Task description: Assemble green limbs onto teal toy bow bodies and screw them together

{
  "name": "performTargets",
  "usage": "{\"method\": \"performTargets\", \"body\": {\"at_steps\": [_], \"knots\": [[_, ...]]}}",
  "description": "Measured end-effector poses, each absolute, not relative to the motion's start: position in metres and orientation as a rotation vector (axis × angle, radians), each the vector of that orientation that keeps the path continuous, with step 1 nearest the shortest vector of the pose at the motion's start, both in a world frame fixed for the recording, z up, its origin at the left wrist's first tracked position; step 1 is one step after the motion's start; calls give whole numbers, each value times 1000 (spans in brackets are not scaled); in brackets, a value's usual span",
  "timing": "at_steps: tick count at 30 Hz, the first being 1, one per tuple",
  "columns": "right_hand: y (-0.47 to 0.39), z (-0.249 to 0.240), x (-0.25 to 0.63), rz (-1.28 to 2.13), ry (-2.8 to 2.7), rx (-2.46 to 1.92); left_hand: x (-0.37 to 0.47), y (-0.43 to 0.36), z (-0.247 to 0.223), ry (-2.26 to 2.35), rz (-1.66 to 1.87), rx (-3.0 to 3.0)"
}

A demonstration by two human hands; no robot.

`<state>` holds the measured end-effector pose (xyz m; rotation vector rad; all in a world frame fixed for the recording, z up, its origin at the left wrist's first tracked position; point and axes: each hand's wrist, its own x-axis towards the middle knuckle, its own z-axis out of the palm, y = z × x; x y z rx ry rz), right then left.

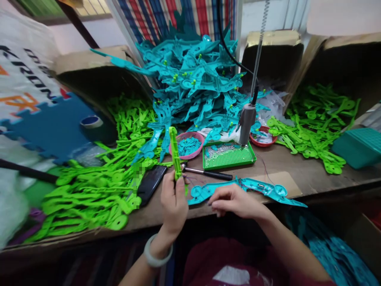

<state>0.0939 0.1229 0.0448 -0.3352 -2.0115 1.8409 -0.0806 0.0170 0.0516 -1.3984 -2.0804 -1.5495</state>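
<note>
Upright in my left hand [175, 200] is a long, narrow light-green plastic part [174, 151], gripped near its lower end between thumb and fingers. My right hand [233, 200] hovers at the front edge of the bench with its fingers curled together in a pinch; whatever they hold, if anything, is hidden. Just beyond it lies a long turquoise plastic part [205, 190], which has a wheel-shaped end, and thin wires run along its inside. A hammer [211, 173] with a black handle rests behind that part. To the left of my left hand is a dark phone [152, 183].
Green parts [89, 194] pile up at left, more green parts [315, 127] at right. A tall turquoise heap [193, 79] stands behind. A green tray [229, 161] holds small screws, a pink bowl [201, 139] small turquoise pieces. A grey electric screwdriver [247, 123] hangs above the tray.
</note>
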Motion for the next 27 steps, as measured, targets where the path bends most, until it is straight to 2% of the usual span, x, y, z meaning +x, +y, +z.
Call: {"method": "performTargets", "body": {"at_steps": [4, 6, 8, 10, 13, 18, 24, 27], "knots": [[131, 51, 100, 1120, -1756, -526, -63, 13, 55, -2083, -1746, -1383], [136, 60, 100, 1042, -1736, -527, -54, 14, 59, -2095, -1783, -1408], [140, 71, 99, 1188, -1864, -403, -49, 14, 65, -2069, -1764, -1447], [143, 79, 98, 1471, -1935, -309, -47, 15, 72, -2016, -1709, -1503], [152, 85, 99, 1744, -1846, -334, -54, 15, 84, -1880, -1476, -1664], [165, 86, 101, 1849, -1757, -510, -66, 16, 96, -1598, -1097, -1722], [160, 91, 96, 2045, -1760, -347, -64, 20, 95, -1463, -954, -1682], [163, 99, 98, 1905, -1783, -380, -69, 19, 98, -1561, -937, -1752]]}}
